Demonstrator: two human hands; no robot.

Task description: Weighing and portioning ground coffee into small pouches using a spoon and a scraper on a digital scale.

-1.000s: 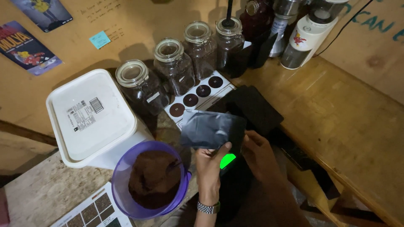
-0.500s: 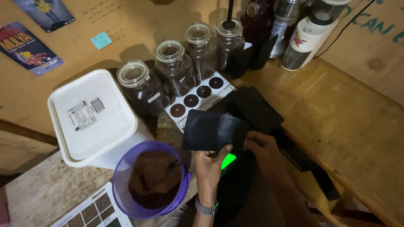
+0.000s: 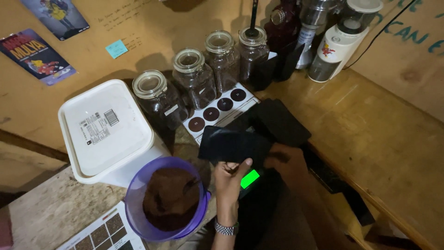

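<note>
- My left hand (image 3: 230,178) holds a flat black pouch (image 3: 236,147) by its lower edge; the thumb lies on the front face and the other fingers go behind it, so the grip is closed on the pouch.
- My right hand (image 3: 286,159) is at the right end of the same pouch. It is in shadow, and I cannot tell if its fingers pinch the pouch or only touch it.
- The pouch is held in the air, almost level, above a dark scale with a bright green display (image 3: 250,178). The display shows just under the pouch, beside my left thumb.
- On my left wrist I see a metal watch (image 3: 226,228).
- Left of my left hand stands a purple bowl (image 3: 134,199) full of brown ground powder; a small scoop seems to lie in it, but it is too dark to be sure.
- Behind the bowl, touching it or nearly so, stands a white plastic tub (image 3: 107,132) with its lid on.
- Behind the pouch lies a white card with round brown samples (image 3: 217,110), and a second black pouch (image 3: 277,121) lies partly over it.
- Four glass jars (image 3: 194,76) with dark contents stand in a row along the wall.
- At the far right of the wooden counter (image 3: 379,134) stands a white grinder (image 3: 344,39).
</note>
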